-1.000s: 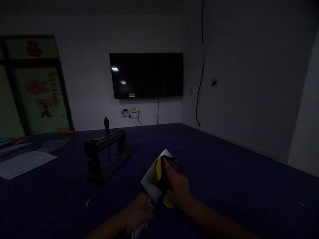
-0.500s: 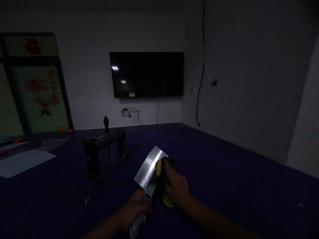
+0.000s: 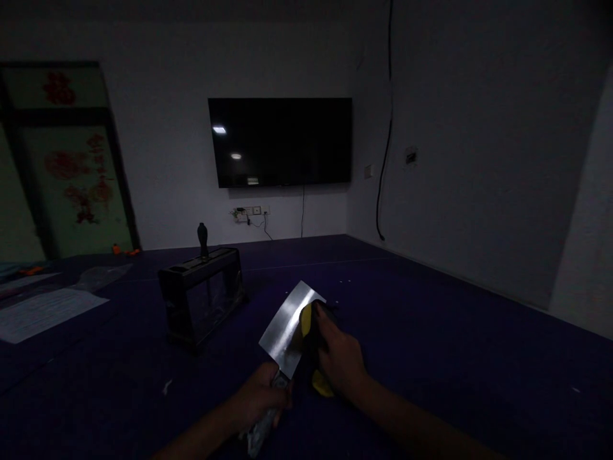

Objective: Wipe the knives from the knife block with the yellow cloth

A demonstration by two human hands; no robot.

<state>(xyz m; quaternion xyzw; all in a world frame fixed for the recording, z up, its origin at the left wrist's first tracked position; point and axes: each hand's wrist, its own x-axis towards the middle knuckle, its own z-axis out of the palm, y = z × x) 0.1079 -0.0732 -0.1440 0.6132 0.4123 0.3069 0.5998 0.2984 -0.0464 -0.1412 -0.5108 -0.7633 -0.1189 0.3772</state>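
Observation:
My left hand (image 3: 261, 396) is closed round the handle of a cleaver (image 3: 286, 329), whose broad, shiny blade points up and away from me. In my right hand (image 3: 342, 358) is a dark cloth with yellow patches (image 3: 322, 384), pressed against the right side of the blade. The cloth covers that edge of the blade, and my right fingers are partly hidden by it. To the left of the blade stands a black knife block (image 3: 198, 273) with clear sides and one dark-handled tool upright in its top.
All this is over a dark blue surface (image 3: 431, 358). Printed paper (image 3: 50, 310) and a clear plastic bag (image 3: 100, 276) lie at the left. Orange items (image 3: 122, 250) sit near the door. A television (image 3: 285, 142) hangs on the far wall; a black cable (image 3: 384, 172) hangs at the corner.
Almost nothing differs. The cleaver and the cloth have shifted very slightly, with both hands keeping their hold; the whole view has moved a little.

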